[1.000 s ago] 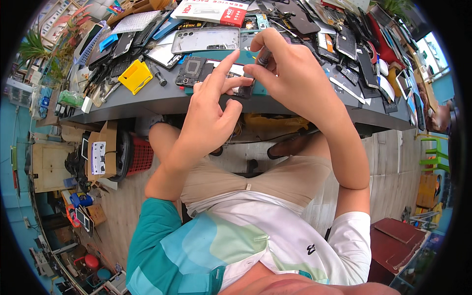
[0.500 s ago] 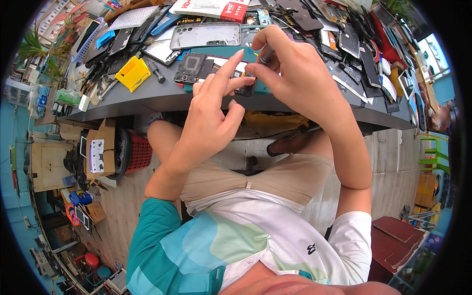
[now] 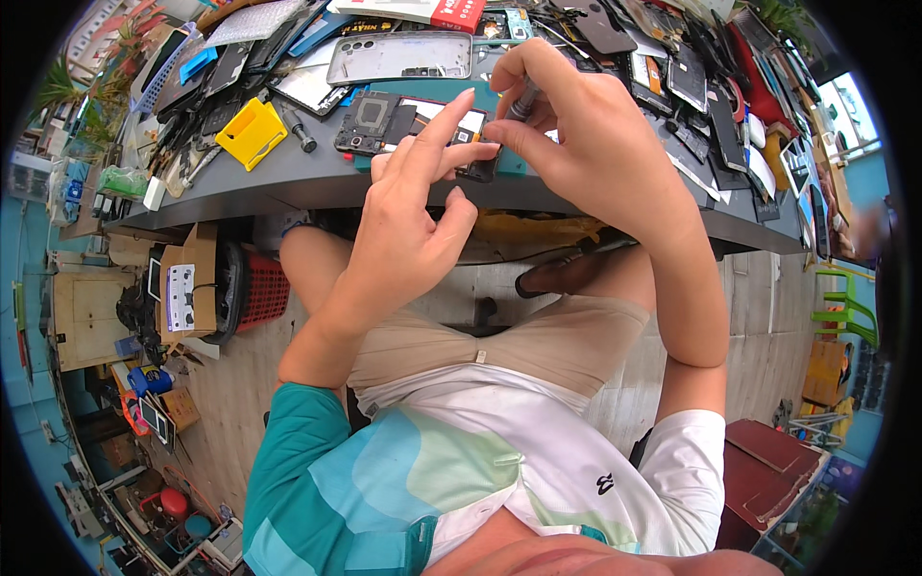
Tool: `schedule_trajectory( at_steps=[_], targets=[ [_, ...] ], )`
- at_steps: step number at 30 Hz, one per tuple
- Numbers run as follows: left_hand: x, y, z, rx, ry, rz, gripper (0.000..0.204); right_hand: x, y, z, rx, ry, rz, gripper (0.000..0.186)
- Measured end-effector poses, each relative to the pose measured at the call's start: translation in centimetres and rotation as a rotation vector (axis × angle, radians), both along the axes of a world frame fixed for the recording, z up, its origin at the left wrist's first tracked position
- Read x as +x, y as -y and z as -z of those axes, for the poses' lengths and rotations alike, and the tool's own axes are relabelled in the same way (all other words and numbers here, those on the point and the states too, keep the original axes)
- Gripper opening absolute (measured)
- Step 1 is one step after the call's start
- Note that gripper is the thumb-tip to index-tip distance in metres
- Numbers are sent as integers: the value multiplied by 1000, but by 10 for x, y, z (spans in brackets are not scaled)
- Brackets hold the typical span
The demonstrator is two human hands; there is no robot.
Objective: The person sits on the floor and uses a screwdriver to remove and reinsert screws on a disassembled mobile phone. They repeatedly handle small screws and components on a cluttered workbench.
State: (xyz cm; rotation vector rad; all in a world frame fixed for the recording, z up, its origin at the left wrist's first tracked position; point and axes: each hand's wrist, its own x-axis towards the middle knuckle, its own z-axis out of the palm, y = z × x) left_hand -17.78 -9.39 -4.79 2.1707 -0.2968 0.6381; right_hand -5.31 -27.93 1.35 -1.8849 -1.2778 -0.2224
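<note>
An opened phone (image 3: 368, 125), its inner parts bare, lies across a teal mat (image 3: 430, 91) near the front edge of the desk. Over its right half spreads my left hand (image 3: 413, 206), with index and middle fingers stretched out and thumb apart. Those fingertips rest on or just above the phone; contact is hard to tell. My right hand (image 3: 576, 144) pinches a short, dark grey screwdriver (image 3: 523, 102) between thumb and fingers, above the phone's right end. The screwdriver's tip is hidden. Just behind the phone lies a silver phone back cover (image 3: 399, 58).
Left of the phone are a yellow plastic holder (image 3: 252, 134) and a dark cylindrical tool (image 3: 302, 132). Piles of phone parts crowd the desk's back and both sides. A white and red box (image 3: 413, 12) lies at the back. Below left stands a red basket (image 3: 261, 290).
The whole view has shifted slightly, moving the desk items a little up and left in the picture. Both hands keep nearly the same pose, the screwdriver still in the right.
</note>
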Motion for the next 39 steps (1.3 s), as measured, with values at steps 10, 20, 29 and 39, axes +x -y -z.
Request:
schedule_trajectory(
  at_steps=[10, 20, 29, 39],
  targets=[
    [0, -2, 0, -70, -30, 40, 78, 1, 1, -4, -68, 17, 29, 31],
    [4, -1, 3, -95, 2, 34, 81, -5, -1, -12, -105, -50, 50, 31],
    [3, 0, 4, -50, 15, 17, 80, 5, -1, -6, -104, 61, -37, 28],
    [-32, 24, 69, -545, 260, -62, 33, 6, 1, -18, -250, 234, 92, 40]
  ],
)
